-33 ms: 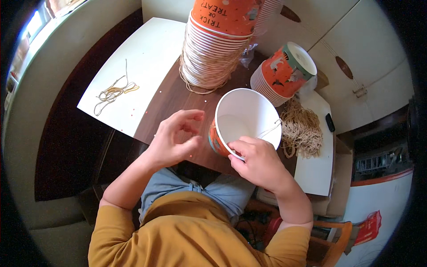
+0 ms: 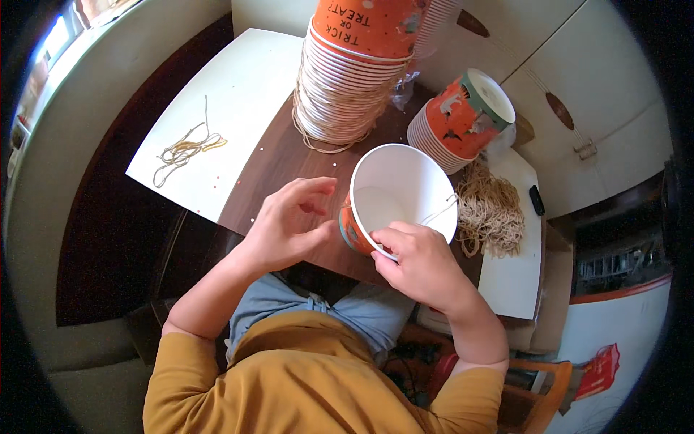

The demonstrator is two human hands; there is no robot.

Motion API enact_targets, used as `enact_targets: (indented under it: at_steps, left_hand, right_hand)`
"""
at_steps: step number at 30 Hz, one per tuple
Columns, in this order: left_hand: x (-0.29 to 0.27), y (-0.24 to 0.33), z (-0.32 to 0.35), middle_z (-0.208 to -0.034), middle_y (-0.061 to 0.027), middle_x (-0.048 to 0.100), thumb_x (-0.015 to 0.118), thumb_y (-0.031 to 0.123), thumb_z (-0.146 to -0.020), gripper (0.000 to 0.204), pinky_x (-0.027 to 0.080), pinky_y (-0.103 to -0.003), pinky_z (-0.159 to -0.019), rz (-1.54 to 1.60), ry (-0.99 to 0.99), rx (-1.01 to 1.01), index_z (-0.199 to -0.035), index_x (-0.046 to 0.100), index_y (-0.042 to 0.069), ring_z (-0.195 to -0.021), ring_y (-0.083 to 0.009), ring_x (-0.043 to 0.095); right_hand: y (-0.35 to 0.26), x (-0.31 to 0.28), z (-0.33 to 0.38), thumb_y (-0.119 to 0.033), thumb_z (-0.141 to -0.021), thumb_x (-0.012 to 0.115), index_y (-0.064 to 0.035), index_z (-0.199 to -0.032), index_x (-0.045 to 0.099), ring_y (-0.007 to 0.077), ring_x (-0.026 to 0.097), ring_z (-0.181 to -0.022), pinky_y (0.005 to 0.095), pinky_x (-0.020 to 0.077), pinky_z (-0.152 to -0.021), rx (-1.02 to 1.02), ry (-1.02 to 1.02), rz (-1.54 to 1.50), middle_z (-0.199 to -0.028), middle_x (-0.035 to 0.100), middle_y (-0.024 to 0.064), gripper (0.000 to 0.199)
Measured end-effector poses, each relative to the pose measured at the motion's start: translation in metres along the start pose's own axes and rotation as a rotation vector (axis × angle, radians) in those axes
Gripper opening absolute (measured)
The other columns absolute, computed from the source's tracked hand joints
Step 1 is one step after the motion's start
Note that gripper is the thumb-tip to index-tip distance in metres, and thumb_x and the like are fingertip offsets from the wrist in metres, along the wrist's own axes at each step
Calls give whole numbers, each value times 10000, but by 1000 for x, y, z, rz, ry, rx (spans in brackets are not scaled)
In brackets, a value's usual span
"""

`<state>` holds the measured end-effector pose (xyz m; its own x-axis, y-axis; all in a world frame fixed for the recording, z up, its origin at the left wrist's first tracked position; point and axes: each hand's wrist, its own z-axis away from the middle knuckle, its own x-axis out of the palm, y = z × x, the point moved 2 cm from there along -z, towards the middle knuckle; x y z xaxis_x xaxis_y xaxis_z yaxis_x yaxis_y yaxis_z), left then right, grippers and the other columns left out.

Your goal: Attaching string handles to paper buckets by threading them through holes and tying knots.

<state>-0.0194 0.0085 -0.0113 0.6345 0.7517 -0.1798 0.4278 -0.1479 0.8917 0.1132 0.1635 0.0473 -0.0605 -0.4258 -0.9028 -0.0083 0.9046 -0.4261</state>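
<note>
A white-lined paper bucket (image 2: 387, 177) with an orange printed outside stands mouth up, tilted slightly, on the brown table strip in front of me. My right hand (image 2: 413, 257) pinches its near rim, thumb outside and fingers over the inside. A thin, hook-ended strand (image 2: 438, 211) runs from beside those fingers to the bucket's right rim; whether it is cord or wire I cannot tell. Just left of the bucket, my left hand (image 2: 289, 224) holds nothing, its fingers curved and spread apart from the thumb.
Behind the bucket rises a tall stack of nested orange buckets (image 2: 347, 94), cords hanging round its lower part. A shorter upside-down stack (image 2: 463, 119) stands to its right. A heap of beige cords (image 2: 491, 213) lies at right, loose cords (image 2: 189, 150) at left. A black object (image 2: 536, 200) sits near the right edge.
My left hand has shifted slightly right, closer to the bucket. My right hand and the bucket have stayed in place.
</note>
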Motion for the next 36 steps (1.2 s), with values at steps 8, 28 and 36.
enact_targets:
  at_steps: [8, 28, 36]
  left_hand:
    - [13, -8, -2, -757, -124, 643, 713, 57, -794, 102, 510, -308, -579, -268, -13, 20, -881, 691, 8, -645, -211, 638]
    - [19, -24, -6, -893, -91, 629, 711, 92, -831, 252, 470, -246, -583, -111, -104, -187, -1062, 654, 6, -670, -80, 561]
    - [-1, -10, 9, -666, 9, 574, 658, 196, -906, 209, 432, -210, -527, 168, -372, -532, -915, 689, -11, -586, -37, 507]
  right_hand:
    - [3, 1, 0, -108, -768, 641, -33, -863, 630, 361, 576, -695, 425, 467, -633, -46, 41, 34, -762, 570, 139, 122]
    - [9, -9, -1, -66, -741, 690, -24, -880, 666, 297, 587, -721, 380, 467, -653, -47, 94, -2, -769, 575, 115, 148]
    - [10, -10, 7, -186, -707, 762, -69, -839, 574, 303, 554, -788, 425, 427, -716, 11, 310, 364, -827, 536, 93, 258]
